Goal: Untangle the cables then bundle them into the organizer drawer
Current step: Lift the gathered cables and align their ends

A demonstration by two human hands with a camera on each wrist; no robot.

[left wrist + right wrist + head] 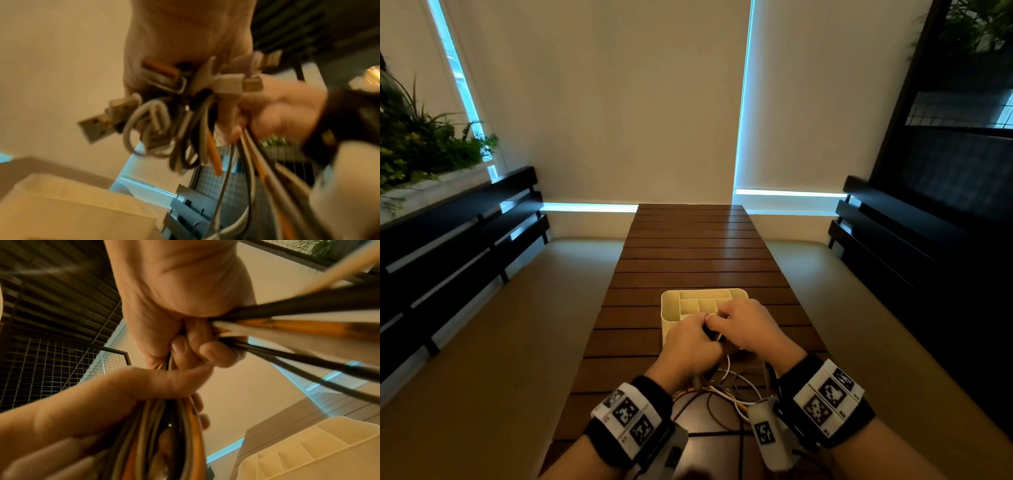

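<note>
Orange, grey, black cables [185, 123] gripped by both hands [719, 334].

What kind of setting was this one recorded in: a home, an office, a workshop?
Probably a lounge or cafe-style seating nook, not a workshop. A long slatted wooden table runs between dark slatted benches, with drawn roller blinds over the windows and a planter of greenery behind the left bench.

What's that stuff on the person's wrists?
Both hands are bare. The left wrist and the right wrist each wear a black band with a white strip of black square code markers. A grey-wrapped camera block with its own marker hangs under each.
</note>
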